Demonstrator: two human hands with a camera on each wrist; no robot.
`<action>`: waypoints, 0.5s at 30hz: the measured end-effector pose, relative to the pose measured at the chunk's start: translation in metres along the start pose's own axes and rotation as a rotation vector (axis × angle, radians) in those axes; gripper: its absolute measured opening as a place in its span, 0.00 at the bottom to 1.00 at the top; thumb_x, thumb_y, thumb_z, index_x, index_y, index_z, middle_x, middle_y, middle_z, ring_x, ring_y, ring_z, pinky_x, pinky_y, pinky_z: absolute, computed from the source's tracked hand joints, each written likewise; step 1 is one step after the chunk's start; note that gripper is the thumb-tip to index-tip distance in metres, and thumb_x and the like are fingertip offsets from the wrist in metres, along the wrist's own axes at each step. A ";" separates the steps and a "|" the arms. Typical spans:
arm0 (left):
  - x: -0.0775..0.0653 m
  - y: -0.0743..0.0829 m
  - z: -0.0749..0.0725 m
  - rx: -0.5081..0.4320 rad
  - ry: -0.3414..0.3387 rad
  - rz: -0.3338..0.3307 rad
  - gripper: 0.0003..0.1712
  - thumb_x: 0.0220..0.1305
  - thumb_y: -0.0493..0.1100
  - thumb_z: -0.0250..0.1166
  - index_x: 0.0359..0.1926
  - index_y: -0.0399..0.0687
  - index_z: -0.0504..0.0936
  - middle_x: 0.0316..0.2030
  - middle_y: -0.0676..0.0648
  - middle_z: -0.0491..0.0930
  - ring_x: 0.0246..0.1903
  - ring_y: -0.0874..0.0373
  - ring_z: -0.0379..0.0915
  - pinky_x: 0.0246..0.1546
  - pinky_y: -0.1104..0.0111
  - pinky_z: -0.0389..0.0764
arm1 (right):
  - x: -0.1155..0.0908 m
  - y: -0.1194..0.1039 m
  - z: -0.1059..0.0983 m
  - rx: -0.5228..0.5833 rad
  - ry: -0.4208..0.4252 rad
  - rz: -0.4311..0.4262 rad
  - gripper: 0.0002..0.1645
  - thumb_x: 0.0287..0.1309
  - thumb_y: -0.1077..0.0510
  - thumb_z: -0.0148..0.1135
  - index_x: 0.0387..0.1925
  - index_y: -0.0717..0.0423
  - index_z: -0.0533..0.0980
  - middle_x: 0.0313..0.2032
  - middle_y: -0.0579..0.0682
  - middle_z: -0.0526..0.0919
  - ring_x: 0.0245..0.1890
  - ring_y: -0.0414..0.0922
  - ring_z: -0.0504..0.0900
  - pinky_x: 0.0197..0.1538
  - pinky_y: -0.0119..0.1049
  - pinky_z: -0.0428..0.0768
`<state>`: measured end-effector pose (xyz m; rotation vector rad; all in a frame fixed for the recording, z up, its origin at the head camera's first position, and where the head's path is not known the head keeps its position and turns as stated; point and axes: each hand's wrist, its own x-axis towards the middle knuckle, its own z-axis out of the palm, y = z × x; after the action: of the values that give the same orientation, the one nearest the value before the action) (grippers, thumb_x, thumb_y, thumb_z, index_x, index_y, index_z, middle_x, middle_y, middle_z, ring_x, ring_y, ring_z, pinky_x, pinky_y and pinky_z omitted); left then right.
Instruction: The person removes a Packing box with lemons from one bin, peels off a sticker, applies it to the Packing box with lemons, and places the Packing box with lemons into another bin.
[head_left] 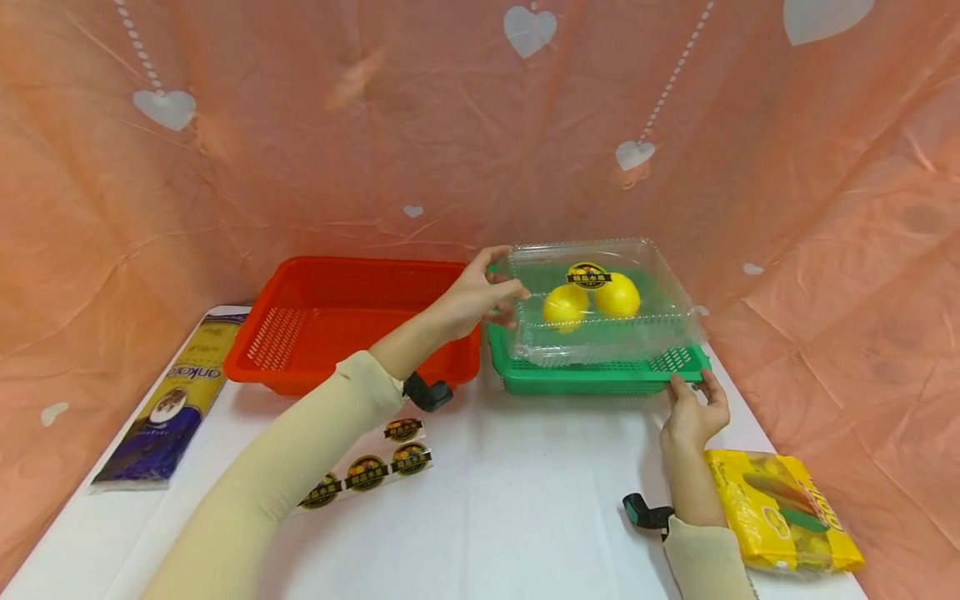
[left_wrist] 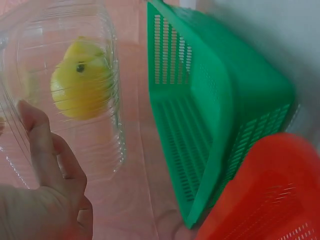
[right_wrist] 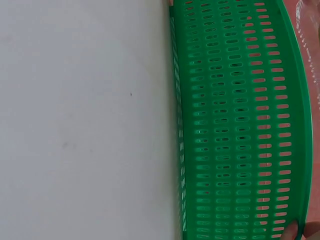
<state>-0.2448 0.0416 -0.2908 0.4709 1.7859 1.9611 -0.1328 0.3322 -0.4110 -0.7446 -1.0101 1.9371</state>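
A clear plastic fruit box (head_left: 540,342) with a label (head_left: 589,275) on its lid holds two round yellow fruits (head_left: 617,296). My left hand (head_left: 480,292) grips the box by its left side, over the green basket (head_left: 585,386). In the left wrist view, the box (left_wrist: 107,150) and a fruit (left_wrist: 82,90) appear beyond the fingers (left_wrist: 42,145), apart from the basket (left_wrist: 260,75). My right hand (head_left: 693,412) pinches the basket's front right rim. The right wrist view shows fingertips (right_wrist: 290,231) at that rim, beside the slotted wall (right_wrist: 225,125).
Left of the green basket stands a red basket (head_left: 352,325). A blue and gold packet (head_left: 168,400) lies at the far left. A sheet of round labels (head_left: 367,472) is partly under my left forearm. A yellow packet (head_left: 783,512) lies near the right wrist.
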 end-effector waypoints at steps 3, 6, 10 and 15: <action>0.013 0.001 0.003 -0.005 -0.005 -0.005 0.40 0.68 0.35 0.61 0.75 0.55 0.53 0.48 0.37 0.74 0.18 0.56 0.72 0.27 0.65 0.85 | 0.000 0.000 0.000 0.004 0.002 -0.001 0.30 0.54 0.83 0.58 0.58 0.66 0.71 0.43 0.50 0.65 0.32 0.40 0.73 0.33 0.25 0.83; 0.024 0.000 0.006 -0.009 -0.008 -0.017 0.41 0.67 0.36 0.62 0.75 0.56 0.52 0.47 0.38 0.75 0.17 0.56 0.72 0.26 0.65 0.85 | 0.001 0.000 -0.001 0.009 0.005 0.002 0.31 0.53 0.83 0.59 0.59 0.66 0.70 0.43 0.51 0.65 0.32 0.40 0.72 0.32 0.25 0.82; 0.039 -0.004 0.010 0.003 -0.020 -0.028 0.42 0.67 0.36 0.62 0.76 0.57 0.51 0.47 0.38 0.76 0.17 0.56 0.72 0.27 0.65 0.85 | 0.001 0.000 -0.001 -0.021 0.014 -0.005 0.31 0.53 0.82 0.60 0.59 0.67 0.70 0.42 0.50 0.65 0.33 0.41 0.71 0.30 0.23 0.81; 0.054 -0.009 0.011 0.018 -0.029 -0.038 0.42 0.68 0.36 0.61 0.76 0.57 0.51 0.47 0.38 0.76 0.17 0.56 0.71 0.27 0.65 0.84 | 0.000 -0.001 0.000 -0.016 0.012 0.001 0.31 0.54 0.82 0.60 0.59 0.65 0.71 0.42 0.50 0.65 0.33 0.41 0.71 0.32 0.24 0.82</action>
<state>-0.2839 0.0802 -0.3014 0.4650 1.7834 1.9047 -0.1322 0.3331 -0.4099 -0.7643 -1.0192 1.9252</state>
